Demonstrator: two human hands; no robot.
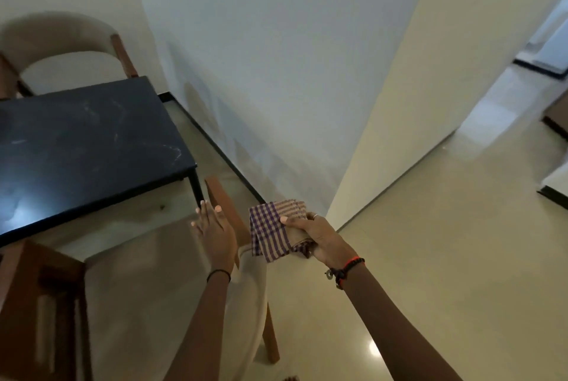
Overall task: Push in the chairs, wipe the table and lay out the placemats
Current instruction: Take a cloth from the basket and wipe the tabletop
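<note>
- The chair-pushing step is being judged as the one in hand: the left hand point(212, 233), fingers spread flat, is being held at the near chair point(138, 288), by its wooden upright; contact cannot be told.
- A folded checked cloth point(270, 233) is being pinched between thumb and fingers of the right hand point(319, 238), just beside that chair and off the table point(86, 147).
- Pale smears are being shown on the dark tabletop, so wiping is being judged as not yet done.
- Next, a steady forward push on the chair back is being called for.

Both arms reach forward, the left hand point(213, 234) flat, palm down, fingers straight and together, the right hand point(321, 239) beside it curled round a cloth point(270, 233), thumb on top.
</note>
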